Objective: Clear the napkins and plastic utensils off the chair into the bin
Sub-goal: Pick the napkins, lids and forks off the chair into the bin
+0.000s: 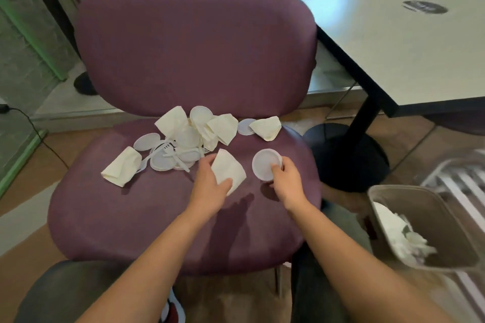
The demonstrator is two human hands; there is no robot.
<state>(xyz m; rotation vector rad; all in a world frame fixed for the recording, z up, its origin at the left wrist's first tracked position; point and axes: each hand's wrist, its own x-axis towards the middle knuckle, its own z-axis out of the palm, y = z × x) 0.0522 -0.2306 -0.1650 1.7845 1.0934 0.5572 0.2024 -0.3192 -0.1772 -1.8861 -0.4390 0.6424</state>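
Reaching over the purple chair seat (147,217), the person has both bare hands down among the litter. The left hand (208,186) pinches a cream paper napkin (231,169), thumb on its near corner and fingers curled over its far edge; the napkin is folded into a rough fan shape, soft-edged and slightly creased, and lies on the seat near the middle. The right hand (287,181) grips a round white plastic lid (266,164), fingertips hooked on its near rim so that the disc tilts up off the cushion; it is thin, flat and shallow-rimmed.

Further back, toward the backrest, sits the main heap. Several more cream napkins lie there, one folded flat at the left edge of the pile (122,166), one standing up behind (172,119), one crumpled in the middle (223,127) and one at the right (266,127). Between them lie translucent white round lids, some overlapping, and a tangle of white plastic forks (170,155) resting across the lids just left of the left hand.

The bin (443,220) stands on the floor to the right of the chair, near the right forearm, a grey-brown rectangular tub already holding crumpled white napkins (401,236). A pale table (393,47) on a black pedestal base stands behind it.
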